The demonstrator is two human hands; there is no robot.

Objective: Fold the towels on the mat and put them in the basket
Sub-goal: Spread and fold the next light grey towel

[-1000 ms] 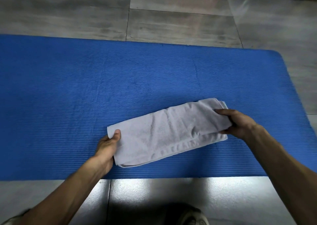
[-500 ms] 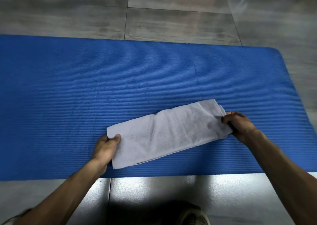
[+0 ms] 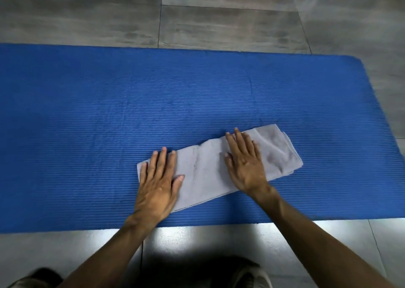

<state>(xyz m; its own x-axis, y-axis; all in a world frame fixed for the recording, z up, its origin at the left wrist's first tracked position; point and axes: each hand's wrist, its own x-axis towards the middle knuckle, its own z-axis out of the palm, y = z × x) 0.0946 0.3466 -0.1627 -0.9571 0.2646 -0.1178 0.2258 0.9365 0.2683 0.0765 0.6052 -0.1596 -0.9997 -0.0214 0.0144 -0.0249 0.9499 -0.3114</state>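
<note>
A light grey towel (image 3: 206,173), folded into a long narrow strip, lies slanted on the blue ribbed mat (image 3: 109,112) near the mat's front edge. My left hand (image 3: 157,182) lies flat on the strip's left end with its fingers straight and spread. My right hand (image 3: 245,162) presses flat on the strip right of its middle, fingers straight. The towel's right end (image 3: 282,154) shows stacked layers and lies uncovered. No basket is in view.
Grey floor tiles (image 3: 219,24) surround the mat, with a glossy strip of floor (image 3: 197,237) in front of it. A shoe (image 3: 252,276) shows at the bottom edge. The mat's right end (image 3: 377,134) is close to the towel.
Both hands have let go of the towel's ends and now lie flat on top of it. The right hand moved left toward the middle. The view came closer.
</note>
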